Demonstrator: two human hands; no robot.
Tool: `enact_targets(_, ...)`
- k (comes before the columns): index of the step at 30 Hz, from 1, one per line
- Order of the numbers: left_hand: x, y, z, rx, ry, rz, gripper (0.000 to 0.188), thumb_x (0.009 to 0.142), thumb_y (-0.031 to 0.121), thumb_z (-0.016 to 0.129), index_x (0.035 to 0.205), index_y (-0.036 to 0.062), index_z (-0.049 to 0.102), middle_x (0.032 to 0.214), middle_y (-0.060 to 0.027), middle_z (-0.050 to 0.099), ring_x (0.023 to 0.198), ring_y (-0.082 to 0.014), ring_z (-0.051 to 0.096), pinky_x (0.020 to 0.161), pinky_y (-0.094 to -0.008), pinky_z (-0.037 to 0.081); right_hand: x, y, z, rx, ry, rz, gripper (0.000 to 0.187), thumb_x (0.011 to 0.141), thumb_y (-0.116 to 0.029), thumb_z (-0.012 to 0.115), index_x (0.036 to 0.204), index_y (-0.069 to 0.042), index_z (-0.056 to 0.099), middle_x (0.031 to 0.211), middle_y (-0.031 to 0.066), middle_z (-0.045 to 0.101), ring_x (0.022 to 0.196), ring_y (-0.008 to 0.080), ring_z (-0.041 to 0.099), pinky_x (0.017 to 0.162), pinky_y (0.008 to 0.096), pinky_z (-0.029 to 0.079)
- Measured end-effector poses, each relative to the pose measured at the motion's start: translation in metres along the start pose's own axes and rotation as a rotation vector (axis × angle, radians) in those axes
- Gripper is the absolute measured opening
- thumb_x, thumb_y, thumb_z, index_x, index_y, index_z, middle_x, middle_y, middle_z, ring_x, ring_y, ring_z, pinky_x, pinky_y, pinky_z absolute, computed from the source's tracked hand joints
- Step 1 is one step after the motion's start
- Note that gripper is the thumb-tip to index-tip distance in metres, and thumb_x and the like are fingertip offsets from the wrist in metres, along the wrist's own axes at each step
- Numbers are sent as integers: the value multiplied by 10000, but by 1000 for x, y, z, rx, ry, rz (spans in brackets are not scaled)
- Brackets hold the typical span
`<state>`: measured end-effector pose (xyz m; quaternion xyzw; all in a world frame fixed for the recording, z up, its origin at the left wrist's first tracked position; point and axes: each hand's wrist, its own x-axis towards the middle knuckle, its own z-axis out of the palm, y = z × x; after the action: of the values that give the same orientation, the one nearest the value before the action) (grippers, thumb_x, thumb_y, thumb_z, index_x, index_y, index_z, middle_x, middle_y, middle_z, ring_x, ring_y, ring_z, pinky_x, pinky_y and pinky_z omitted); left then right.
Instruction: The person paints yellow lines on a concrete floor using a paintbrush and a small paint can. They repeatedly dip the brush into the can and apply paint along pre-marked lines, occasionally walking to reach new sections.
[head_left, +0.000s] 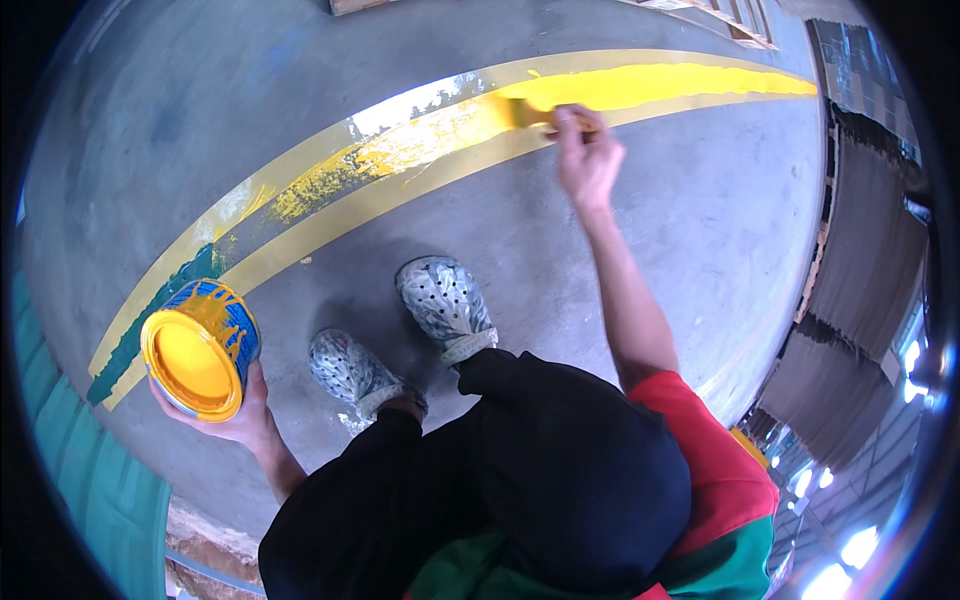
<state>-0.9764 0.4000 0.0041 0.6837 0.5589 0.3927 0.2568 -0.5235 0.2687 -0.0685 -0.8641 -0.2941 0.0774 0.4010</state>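
My left hand (238, 420) is wrapped round a blue paint can (247, 330), tilted so the yellow paint (187, 362) inside shows; yellow drips run down its side. In my right hand (590, 160) is a paintbrush (530, 114), its bristles on the floor stripe and slightly blurred. Right of the brush the stripe (650, 88) is solid bright yellow. To the left, the coat (420, 140) is patchy, with white and grey showing through. Pale yellow tape (300, 242) borders both long sides. Dark green paint (160, 300) covers the left end of the strip.
My feet in speckled clogs (440, 295) stand on the grey concrete floor (480, 220) just below the stripe. A wooden pallet (735, 20) lies at the top right. Stacked brown sheets (865, 240) line the right side. A green corrugated wall (85, 480) stands at lower left.
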Motion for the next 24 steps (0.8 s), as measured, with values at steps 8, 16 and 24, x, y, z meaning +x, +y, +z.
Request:
enact_targets(8,1,-1,1,-15,23,27,1142,595,203,917,1521,32,270,1468,-157,439,1344,-318,470,1162,-477,366,60,56,-53,-573,161,-360,114,914,-78,650,1009,-18,668,890,147,717,723,269,715,617,380,583)
enact_targets(16,5,-5,2,-25,13,109,1110,668,344,936,1504,0,293,1476,-171,436,1353,-332,465,1149,-492,375,-76,-68,60,106,-159,-489,163,848,-49,714,1007,-31,681,895,137,704,728,290,698,635,373,579)
enact_targets(24,5,-11,0,-60,-3,90,982,708,81,884,1504,32,311,1490,-156,428,1350,-314,465,1141,-487,405,-27,-39,29,191,-203,121,221,973,-163,638,1023,38,714,810,160,731,716,178,707,665,324,565)
